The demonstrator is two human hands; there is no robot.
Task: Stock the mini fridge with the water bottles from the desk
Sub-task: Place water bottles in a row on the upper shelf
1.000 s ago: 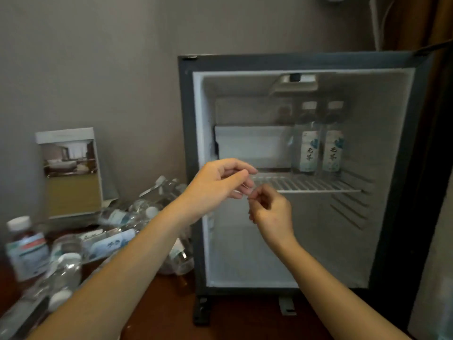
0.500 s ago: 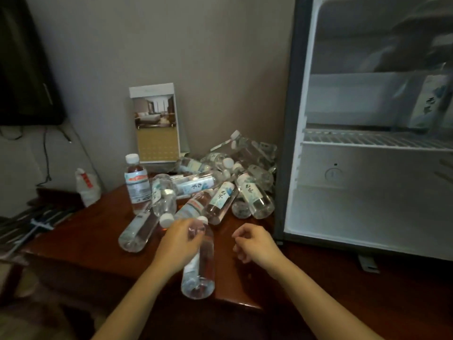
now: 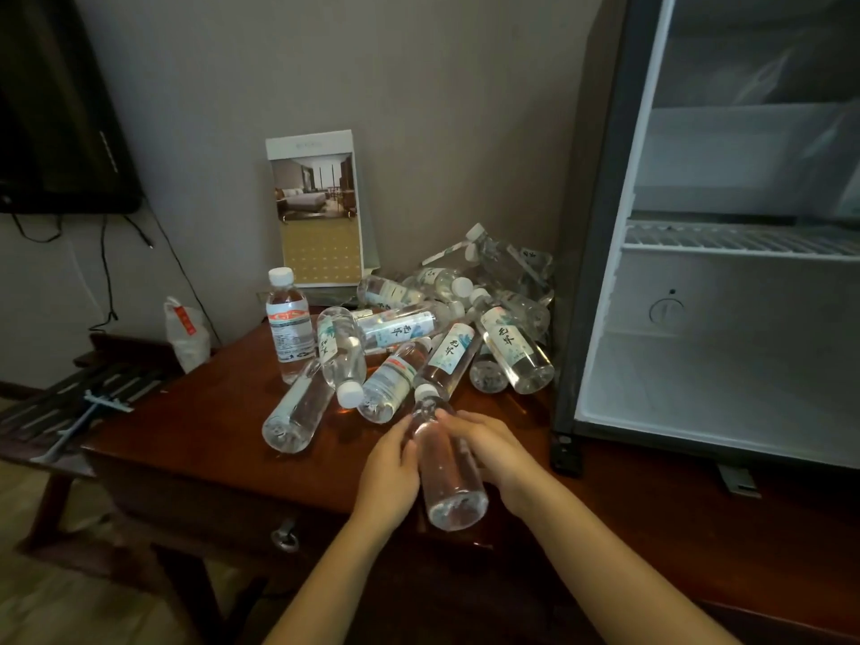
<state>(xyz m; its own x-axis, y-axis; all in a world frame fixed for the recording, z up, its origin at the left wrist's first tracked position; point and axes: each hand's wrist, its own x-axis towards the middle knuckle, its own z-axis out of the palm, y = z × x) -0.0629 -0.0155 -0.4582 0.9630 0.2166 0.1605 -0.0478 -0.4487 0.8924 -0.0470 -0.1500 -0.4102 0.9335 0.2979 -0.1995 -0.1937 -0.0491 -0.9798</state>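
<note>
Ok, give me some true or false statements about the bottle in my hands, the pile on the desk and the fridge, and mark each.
1. The left hand and the right hand both grip the held bottle. True.
2. The held bottle has no cap. False: its white cap is on.
3. Every bottle on the desk lies flat. False: the red-labelled bottle stands upright.
4. The mini fridge stands open. True.
5. The photo card lies flat. False: it stands upright by the wall.
</note>
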